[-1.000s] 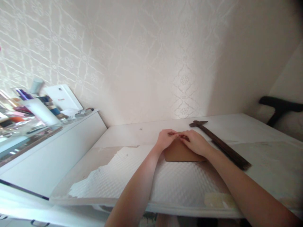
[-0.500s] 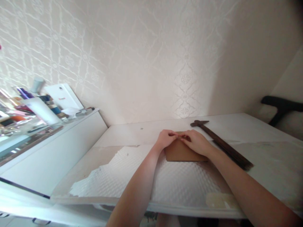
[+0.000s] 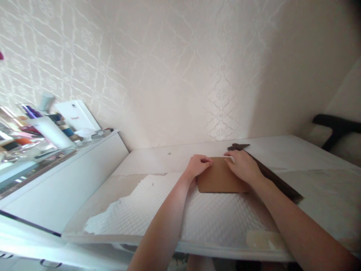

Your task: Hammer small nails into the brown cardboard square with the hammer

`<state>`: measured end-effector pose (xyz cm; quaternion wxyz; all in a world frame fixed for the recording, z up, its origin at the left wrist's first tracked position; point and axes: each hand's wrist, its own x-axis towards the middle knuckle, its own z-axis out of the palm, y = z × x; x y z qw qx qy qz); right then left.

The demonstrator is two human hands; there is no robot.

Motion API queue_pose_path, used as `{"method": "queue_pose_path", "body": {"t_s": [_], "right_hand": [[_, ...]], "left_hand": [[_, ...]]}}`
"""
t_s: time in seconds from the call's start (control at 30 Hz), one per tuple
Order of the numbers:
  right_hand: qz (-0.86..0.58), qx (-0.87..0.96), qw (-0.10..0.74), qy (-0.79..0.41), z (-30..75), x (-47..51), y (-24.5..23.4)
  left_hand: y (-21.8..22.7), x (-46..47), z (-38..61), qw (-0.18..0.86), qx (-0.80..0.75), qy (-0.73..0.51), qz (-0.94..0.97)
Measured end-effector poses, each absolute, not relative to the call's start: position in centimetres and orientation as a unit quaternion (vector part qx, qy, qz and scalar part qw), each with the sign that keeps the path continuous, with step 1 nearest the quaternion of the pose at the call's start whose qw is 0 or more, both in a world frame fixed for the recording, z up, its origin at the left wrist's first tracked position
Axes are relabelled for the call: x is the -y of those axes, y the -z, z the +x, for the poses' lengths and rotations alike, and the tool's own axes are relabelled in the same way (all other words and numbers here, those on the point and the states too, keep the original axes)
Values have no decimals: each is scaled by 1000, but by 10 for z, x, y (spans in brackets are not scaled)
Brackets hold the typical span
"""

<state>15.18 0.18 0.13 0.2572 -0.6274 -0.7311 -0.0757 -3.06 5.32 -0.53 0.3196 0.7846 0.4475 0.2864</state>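
Observation:
A brown board (image 3: 221, 180), flat and rectangular, lies on a white quilted sheet (image 3: 220, 222). At its upper left edge, the thumb and fingers of my left hand (image 3: 197, 165) are pinched together; whatever is between them is too small to make out. My right hand (image 3: 244, 167) is over the board's right side, thumb and fingers apart. Just beyond that hand lies a hammer (image 3: 278, 180) with a dark wooden handle and its head toward the wall. My right hand partly covers the hammer near its head.
To the left, a white cabinet (image 3: 73, 184) carries bottles, a white box (image 3: 77, 114) and other clutter. A patterned wall (image 3: 169, 82) rises behind the white table (image 3: 267, 152). At the right edge a black armrest-like shape (image 3: 335, 126) shows.
My right hand has moved right, away from my left fingertips, and its fingers have spread. More of the board's top now shows. My left hand stays in place.

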Motion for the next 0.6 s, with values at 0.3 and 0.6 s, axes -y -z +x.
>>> {"method": "queue_pose_path", "body": {"t_s": [0.3, 0.6], "right_hand": [[-774, 565, 224, 179, 183, 1, 18], [-792, 546, 218, 161, 196, -7, 22]], "left_hand": [[3, -51, -31, 330, -453, -285, 778], [2, -49, -30, 338, -453, -292, 772]]}}
